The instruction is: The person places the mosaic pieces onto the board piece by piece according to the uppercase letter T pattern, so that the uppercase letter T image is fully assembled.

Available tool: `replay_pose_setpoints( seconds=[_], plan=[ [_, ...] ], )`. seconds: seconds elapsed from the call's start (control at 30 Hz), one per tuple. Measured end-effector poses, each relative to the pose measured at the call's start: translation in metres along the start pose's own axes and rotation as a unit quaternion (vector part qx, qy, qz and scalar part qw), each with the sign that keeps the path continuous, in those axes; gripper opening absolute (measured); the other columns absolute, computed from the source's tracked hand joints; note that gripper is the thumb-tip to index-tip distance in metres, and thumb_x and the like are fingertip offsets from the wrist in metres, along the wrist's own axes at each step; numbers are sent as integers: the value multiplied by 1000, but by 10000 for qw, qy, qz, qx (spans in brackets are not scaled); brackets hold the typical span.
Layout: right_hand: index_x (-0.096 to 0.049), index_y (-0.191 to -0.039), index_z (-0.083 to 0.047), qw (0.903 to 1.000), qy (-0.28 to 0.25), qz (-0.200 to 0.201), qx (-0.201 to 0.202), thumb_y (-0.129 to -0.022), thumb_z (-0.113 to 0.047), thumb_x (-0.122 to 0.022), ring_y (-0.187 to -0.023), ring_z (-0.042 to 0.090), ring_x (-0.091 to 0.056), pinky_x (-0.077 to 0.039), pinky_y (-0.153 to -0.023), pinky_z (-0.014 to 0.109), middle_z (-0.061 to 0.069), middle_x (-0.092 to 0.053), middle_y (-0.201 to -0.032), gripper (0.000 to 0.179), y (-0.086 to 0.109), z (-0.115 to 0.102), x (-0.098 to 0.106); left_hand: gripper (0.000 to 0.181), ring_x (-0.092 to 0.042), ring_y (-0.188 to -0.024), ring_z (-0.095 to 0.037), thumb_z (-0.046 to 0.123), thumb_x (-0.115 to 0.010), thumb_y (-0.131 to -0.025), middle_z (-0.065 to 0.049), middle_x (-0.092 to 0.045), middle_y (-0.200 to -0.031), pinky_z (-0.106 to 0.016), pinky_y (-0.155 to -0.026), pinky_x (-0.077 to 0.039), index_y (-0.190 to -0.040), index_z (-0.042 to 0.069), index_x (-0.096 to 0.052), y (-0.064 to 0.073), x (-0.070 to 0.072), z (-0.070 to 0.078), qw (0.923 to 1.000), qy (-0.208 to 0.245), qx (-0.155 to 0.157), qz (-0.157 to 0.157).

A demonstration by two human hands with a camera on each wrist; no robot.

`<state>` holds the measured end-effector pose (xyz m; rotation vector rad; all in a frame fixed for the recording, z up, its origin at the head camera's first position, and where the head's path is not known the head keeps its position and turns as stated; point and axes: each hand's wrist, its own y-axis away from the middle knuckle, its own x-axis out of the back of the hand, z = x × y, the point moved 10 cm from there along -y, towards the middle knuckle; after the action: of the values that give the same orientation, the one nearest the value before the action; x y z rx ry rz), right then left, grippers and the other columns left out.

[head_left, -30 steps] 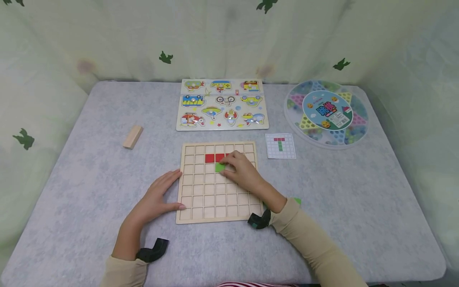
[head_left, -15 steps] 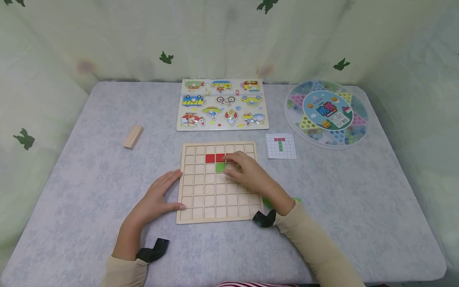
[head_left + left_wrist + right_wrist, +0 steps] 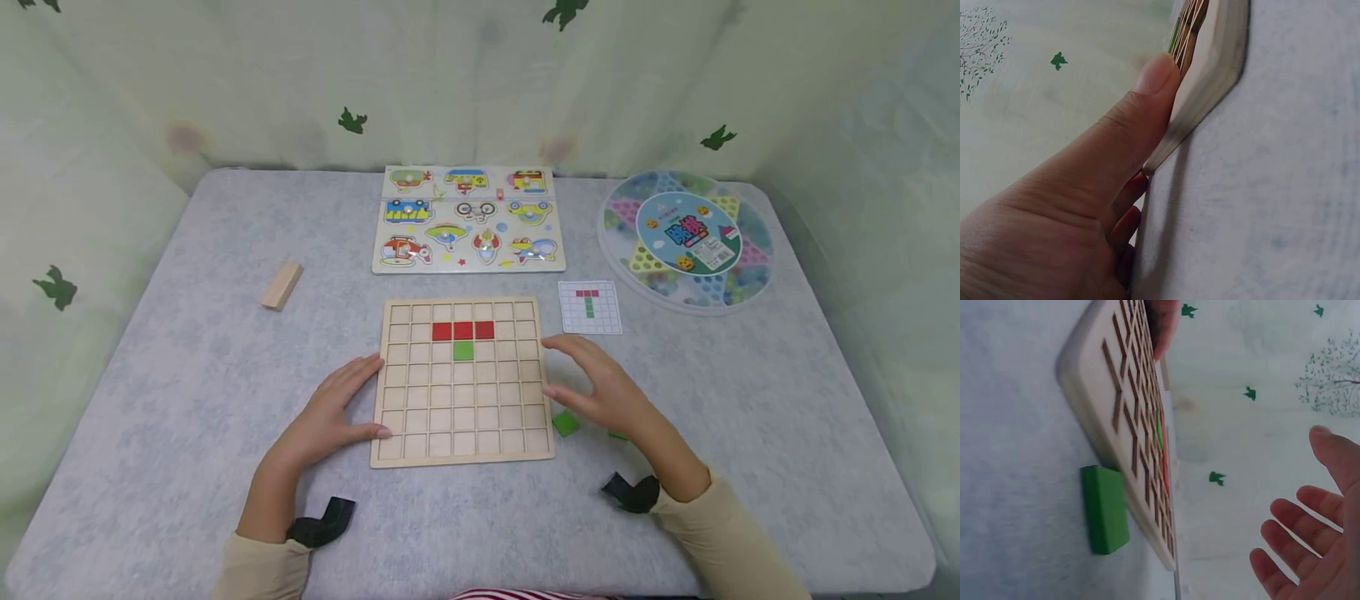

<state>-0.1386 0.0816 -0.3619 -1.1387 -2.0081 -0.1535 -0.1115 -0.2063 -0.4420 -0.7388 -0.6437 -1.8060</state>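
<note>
A wooden grid board (image 3: pixel 476 396) lies in front of the person. Three red square tiles (image 3: pixel 463 331) sit side by side in one row, with a green square tile (image 3: pixel 463 351) directly below the middle one. The left hand (image 3: pixel 322 421) rests at the board's left edge, its thumb on the frame in the left wrist view and its fingers extended along the side. Beyond the right edge hovers the right hand (image 3: pixel 607 387), thumb and fingers spread and holding nothing. Loose on the table are a green tile (image 3: pixel 566 423) near the board's lower right and another green tile (image 3: pixel 617 434), partly hidden by the right wrist.
A small card (image 3: pixel 590 307) printed with a red and green T lies right of the board. Behind are a vehicle puzzle (image 3: pixel 468 221) and a round game box (image 3: pixel 688 242). A wooden block (image 3: pixel 282 286) lies at the left.
The right hand has withdrawn from the green tile on the board, moving right past the board's edge. The third red tile and a loose green tile are now uncovered. The left hand stays put.
</note>
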Motion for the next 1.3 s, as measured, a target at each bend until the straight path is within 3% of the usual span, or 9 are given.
replay_pose_setpoints(
  seconds=[0.2,0.4,0.9,1.17,1.3],
  plan=[
    [-43,-131,-5,9995,-36,-152,-262,-79,-24,-70,-120,25,-40,-36,-94,46,11,-45,-130,61,27,14,-6,97,-16,-132,-33,44,-77,-64,-13,-28,-143,-55,-102,-14,-140,8,-30,0,-1,1,10000,17,-8,-30],
    [-44,-130,-5,9994,-96,-68,-325,-77,-21,-72,-118,26,-42,-36,-93,44,10,-47,-128,62,40,24,-8,97,-15,-132,-33,45,-77,-64,-12,-27,-144,-55,-102,-14,-141,9,-29,-1,-1,0,10000,10,33,-32],
    [-48,-126,-5,9971,-273,-430,-557,-72,-23,-76,-115,25,-45,-38,-93,40,8,-51,-123,63,53,35,-21,97,-16,-132,-33,43,-78,-63,-13,-28,-143,-54,-102,-14,-140,7,-30,0,1,2,10000,-23,-23,3],
    [-49,-127,-5,9922,-351,-801,-891,-73,-26,-75,-117,25,-43,-35,-95,42,8,-50,-125,63,54,41,-29,98,-17,-131,-33,43,-78,-63,-13,-28,-143,-54,-102,-14,-140,7,-30,0,1,2,10000,-64,-22,5],
    [-49,-125,-5,9910,-322,-971,-861,-74,-24,-74,-118,25,-42,-34,-96,42,8,-50,-125,60,54,42,-33,98,-16,-131,-33,43,-78,-63,-14,-28,-143,-54,-102,-14,-140,7,-30,0,1,2,10000,-55,18,-2]
  ],
)
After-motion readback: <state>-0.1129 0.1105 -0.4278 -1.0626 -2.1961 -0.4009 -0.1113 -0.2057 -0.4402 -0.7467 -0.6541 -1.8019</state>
